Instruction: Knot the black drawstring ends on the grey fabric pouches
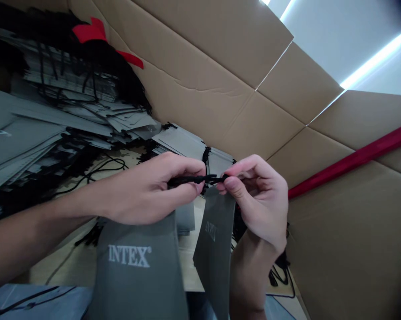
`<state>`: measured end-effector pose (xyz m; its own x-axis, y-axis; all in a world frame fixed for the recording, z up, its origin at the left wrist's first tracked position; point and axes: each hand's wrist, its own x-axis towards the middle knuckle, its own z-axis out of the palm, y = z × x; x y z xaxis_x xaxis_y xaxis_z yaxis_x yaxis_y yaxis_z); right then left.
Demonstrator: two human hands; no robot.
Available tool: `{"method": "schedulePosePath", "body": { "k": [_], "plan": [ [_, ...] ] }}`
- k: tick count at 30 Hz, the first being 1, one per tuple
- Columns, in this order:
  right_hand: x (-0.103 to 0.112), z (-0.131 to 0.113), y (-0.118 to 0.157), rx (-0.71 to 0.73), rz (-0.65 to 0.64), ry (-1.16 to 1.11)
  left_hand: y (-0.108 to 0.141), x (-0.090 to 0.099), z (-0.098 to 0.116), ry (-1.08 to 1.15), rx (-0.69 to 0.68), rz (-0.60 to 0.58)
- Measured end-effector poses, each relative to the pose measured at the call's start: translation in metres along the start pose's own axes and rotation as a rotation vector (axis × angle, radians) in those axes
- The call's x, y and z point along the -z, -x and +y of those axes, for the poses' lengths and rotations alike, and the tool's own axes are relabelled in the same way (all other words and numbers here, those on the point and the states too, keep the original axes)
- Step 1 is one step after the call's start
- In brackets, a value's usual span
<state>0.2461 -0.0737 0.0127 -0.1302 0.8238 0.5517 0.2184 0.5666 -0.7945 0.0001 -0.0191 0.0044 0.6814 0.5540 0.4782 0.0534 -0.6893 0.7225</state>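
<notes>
Black cord ends (207, 178) stretch between my two hands at the middle of the view. My left hand (150, 186) pinches the cord between thumb and forefinger. The other end sits in a pinch of my right hand (258, 195), close to the left fingertips. Below my left hand hangs a grey panel (136, 280) printed with INTEX. A second grey panel (215, 253), also printed, hangs under my right hand, turned nearly edge-on. How the cord joins each panel is hidden by my fingers.
Piles of grey panels (23, 129) with black cords lie at left, a red strip (90, 32) on top. Smaller stacks (183, 140) stand behind my hands. Cardboard walls (203, 58) rise behind and at right, crossed by a dark red band (353, 158). Loose black cord (287, 280) lies at lower right.
</notes>
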Motion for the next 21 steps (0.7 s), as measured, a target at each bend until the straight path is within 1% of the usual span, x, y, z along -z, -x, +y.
{"method": "schedulePosePath", "body": {
  "k": [2, 7, 12, 14, 17, 21],
  "plan": [
    [0.0, -0.003, 0.002, 0.009, 0.027, 0.001, 0.004, 0.002, 0.0, -0.012, -0.026, 0.027],
    [-0.004, -0.007, 0.005, 0.014, 0.051, -0.035, 0.017, 0.0, 0.0, -0.099, -0.015, 0.071],
    [-0.007, -0.008, 0.008, 0.024, 0.025, -0.116, 0.021, -0.005, 0.002, -0.066, 0.001, 0.097],
    [-0.007, -0.008, 0.009, 0.022, 0.02, -0.149, 0.018, -0.004, 0.003, -0.056, -0.006, 0.072],
    [-0.007, -0.008, 0.01, 0.037, 0.021, -0.138, 0.011, -0.001, 0.004, -0.035, -0.061, -0.002],
    [-0.007, -0.005, 0.01, 0.056, -0.004, -0.119, 0.009, -0.002, 0.005, -0.035, -0.072, 0.015]
  ]
}}
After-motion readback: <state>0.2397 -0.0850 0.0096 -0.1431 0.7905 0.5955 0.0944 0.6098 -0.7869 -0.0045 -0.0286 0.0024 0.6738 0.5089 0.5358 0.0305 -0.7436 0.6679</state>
